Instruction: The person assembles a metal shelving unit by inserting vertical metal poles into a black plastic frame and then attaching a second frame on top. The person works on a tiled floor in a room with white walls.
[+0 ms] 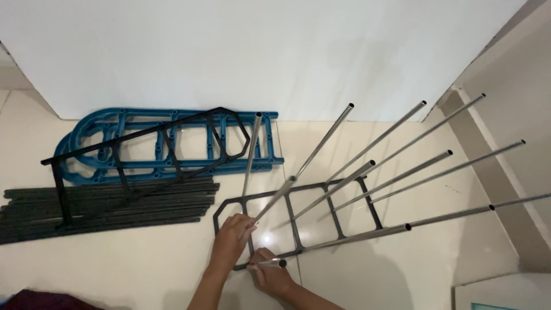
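Bottom centre: our right hand [271, 276] pinches a short metal tube [270, 263] at the near corner of the black frame [298, 221], pressing it into a socket. Our left hand [229, 241] closes around the base of an upright tube [274, 198], steadying it (fingers curled, wrist bent down). Other seated tubes [396, 178] fan toward the upper right. Spare black rods [103, 206] and blue side panels [172, 146] lie at left, within reach.
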